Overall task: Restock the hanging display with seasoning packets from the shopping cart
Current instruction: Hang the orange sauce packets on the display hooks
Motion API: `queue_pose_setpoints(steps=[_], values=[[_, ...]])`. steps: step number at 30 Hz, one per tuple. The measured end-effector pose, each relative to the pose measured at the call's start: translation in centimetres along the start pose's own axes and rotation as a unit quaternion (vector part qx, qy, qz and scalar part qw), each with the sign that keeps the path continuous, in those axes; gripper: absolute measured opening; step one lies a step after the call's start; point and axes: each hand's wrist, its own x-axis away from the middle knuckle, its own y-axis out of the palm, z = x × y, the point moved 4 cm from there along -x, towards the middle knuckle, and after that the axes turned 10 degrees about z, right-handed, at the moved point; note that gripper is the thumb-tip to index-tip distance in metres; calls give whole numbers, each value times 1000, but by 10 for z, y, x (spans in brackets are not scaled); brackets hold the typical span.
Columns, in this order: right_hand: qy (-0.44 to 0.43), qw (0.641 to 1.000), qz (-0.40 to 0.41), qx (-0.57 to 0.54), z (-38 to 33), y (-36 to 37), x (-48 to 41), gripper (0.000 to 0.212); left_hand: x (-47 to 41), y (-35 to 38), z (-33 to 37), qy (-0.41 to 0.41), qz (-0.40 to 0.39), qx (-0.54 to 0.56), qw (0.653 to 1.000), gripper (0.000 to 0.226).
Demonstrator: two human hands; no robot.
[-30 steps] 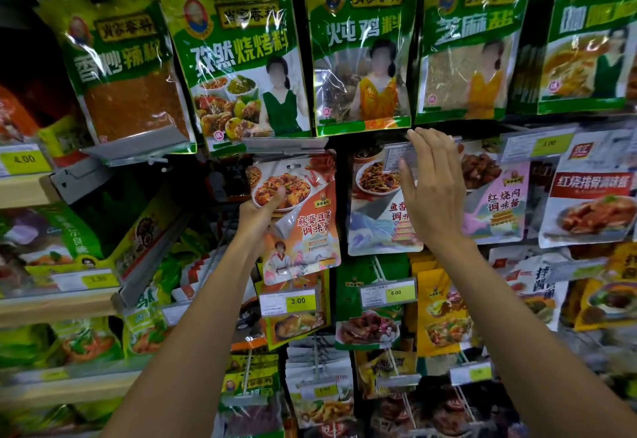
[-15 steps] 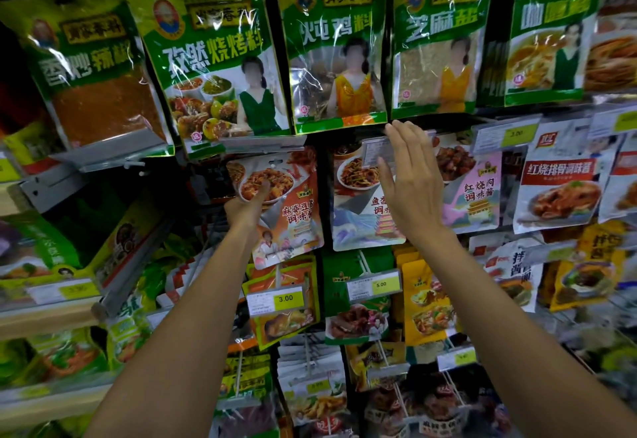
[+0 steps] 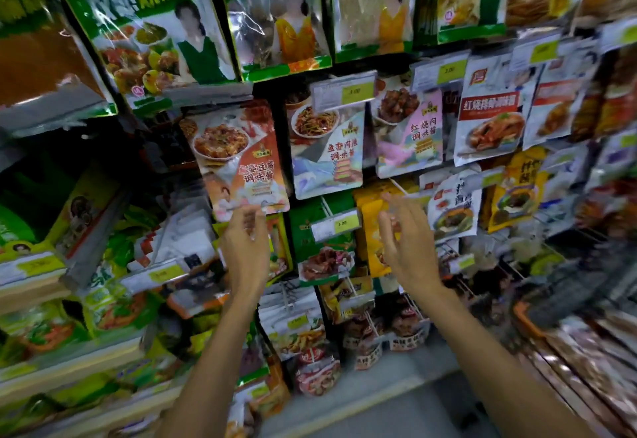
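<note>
The orange mapo-tofu seasoning packet [image 3: 241,158] hangs on its hook in the middle row, next to a pale blue packet [image 3: 327,151] and a pink one [image 3: 410,134]. My left hand [image 3: 246,251] is just under the orange packet's bottom edge, fingers loose and holding nothing; blur hides whether the fingertips touch it. My right hand [image 3: 405,241] hovers in front of the yellow packets [image 3: 370,230] one row lower, fingers spread and empty. A price tag flap [image 3: 343,94] hangs down over the blue packet's hook.
Large green spice bags [image 3: 155,34] fill the top row. Rows of smaller packets on hooks run below the hands [image 3: 293,327]. Wooden shelves with green bags [image 3: 41,299] stand at the left. A blurred dark wire structure [image 3: 568,282] sits at the lower right.
Both hands have dropped away from the hooks. The left hand let go of the orange packet, which now hangs by itself. The right hand released the price tag flap. The view shifted downward.
</note>
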Motion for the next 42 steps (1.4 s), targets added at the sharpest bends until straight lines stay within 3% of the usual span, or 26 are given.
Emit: queue_pose_setpoints(steps=[5, 11, 15, 22, 33, 37, 42], values=[[263, 962, -60, -35, 68, -59, 100, 26, 122, 54, 0, -41, -181, 40, 982, 16], [435, 899, -52, 24, 151, -156, 202, 20, 256, 123, -15, -136, -342, 10, 930, 25], [478, 875, -21, 72, 203, -217, 227, 14, 320, 180, -12, -163, -423, 3, 891, 29], [536, 830, 61, 138, 279, -290, 232, 17, 372, 286, 33, -91, -515, -16, 852, 33], [633, 724, 215, 171, 375, -303, 236, 14, 389, 448, 52, 9, -653, -42, 756, 17], [674, 673, 260, 159, 429, -285, 241, 16, 383, 523, 48, 99, -640, -62, 760, 17], [741, 606, 255, 137, 504, -250, 259, 27, 390, 608, 27, 140, -635, -74, 756, 30]])
